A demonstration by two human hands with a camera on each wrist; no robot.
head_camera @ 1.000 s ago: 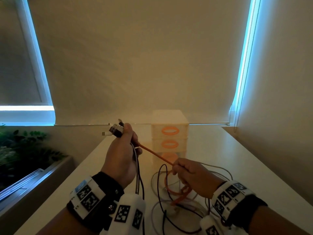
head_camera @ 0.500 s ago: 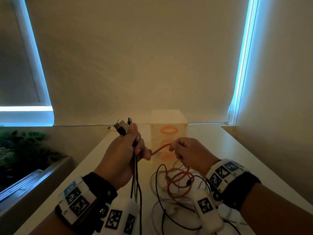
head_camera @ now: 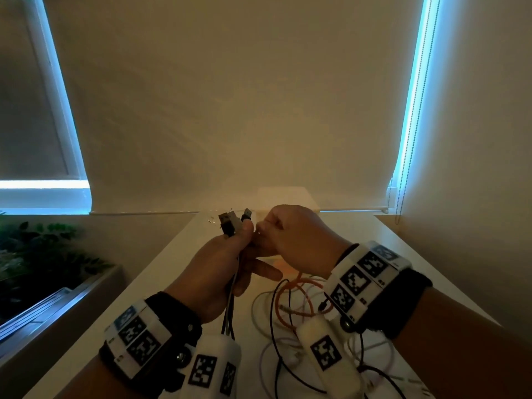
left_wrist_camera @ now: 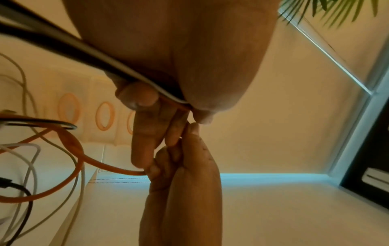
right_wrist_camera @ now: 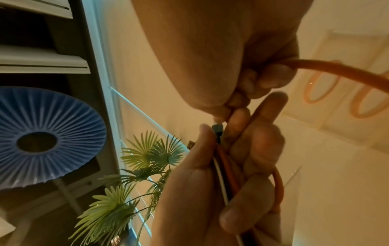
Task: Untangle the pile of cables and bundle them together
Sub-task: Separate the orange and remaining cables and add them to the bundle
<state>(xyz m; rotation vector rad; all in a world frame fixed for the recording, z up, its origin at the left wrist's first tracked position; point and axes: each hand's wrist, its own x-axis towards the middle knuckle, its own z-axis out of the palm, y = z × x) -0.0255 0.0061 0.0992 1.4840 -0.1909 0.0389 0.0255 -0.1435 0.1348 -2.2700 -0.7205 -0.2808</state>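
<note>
My left hand (head_camera: 239, 246) is raised above the white table (head_camera: 417, 272) and grips a bundle of cable ends; several USB plugs (head_camera: 232, 223) stick out above its thumb. Black and white cables (left_wrist_camera: 84, 50) run down from its palm. My right hand (head_camera: 270, 230) is curled into a fist against the left hand's fingers and pinches the orange cable (right_wrist_camera: 336, 71) close to its end. That orange cable (head_camera: 290, 300) loops down onto the tangled pile of black and white cables (head_camera: 276, 349) on the table. In the right wrist view the left hand (right_wrist_camera: 231, 166) holds white, black and orange strands side by side.
A small white drawer unit (head_camera: 285, 197) with orange ring handles (left_wrist_camera: 105, 114) stands behind my hands at the table's far end. A roller blind covers the window behind it. Green plants (head_camera: 43, 254) stand beyond the table's left edge, and a wall is on the right.
My right hand has risen and moved left, from low over the pile up against my left hand, carrying the orange cable's end to the bundle. My left hand stayed raised.
</note>
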